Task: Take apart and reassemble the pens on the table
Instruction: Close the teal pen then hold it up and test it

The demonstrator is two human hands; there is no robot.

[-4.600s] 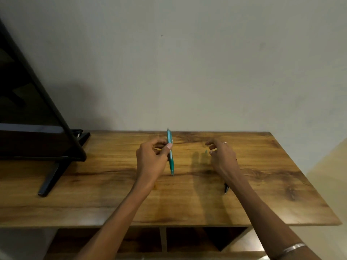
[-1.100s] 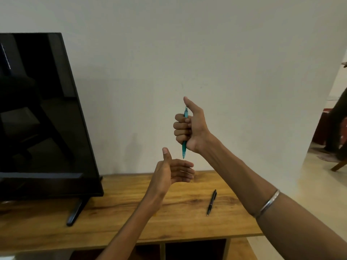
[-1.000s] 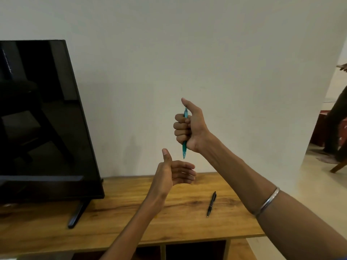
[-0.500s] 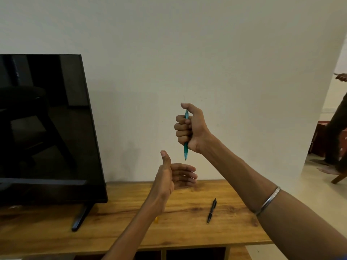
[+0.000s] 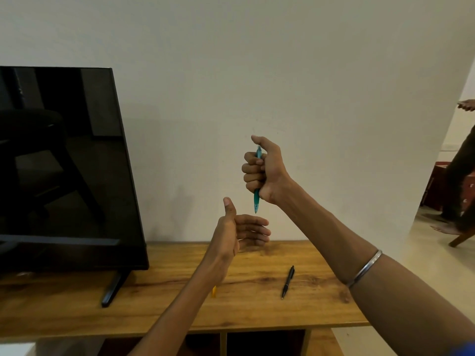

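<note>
Right hand [image 5: 264, 170] raised above the table [image 5: 159, 312], fist closed round a teal pen [image 5: 256, 201] held upright, tip down, thumb up beside its top. Left hand [image 5: 239, 231] below the tip, palm sideways, fingers relaxed, holding nothing. Black pen [image 5: 288, 281] lies on the table, right of centre. Dark monitor [image 5: 64, 170] stands at left.

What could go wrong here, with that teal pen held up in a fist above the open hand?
The right hand grips the teal pen tip-down just above the open left hand, so a downward press might jab the palm. If a part pops loose up there, it could miss the wooden table and fall to the floor. The black pen might roll if knocked.
</note>
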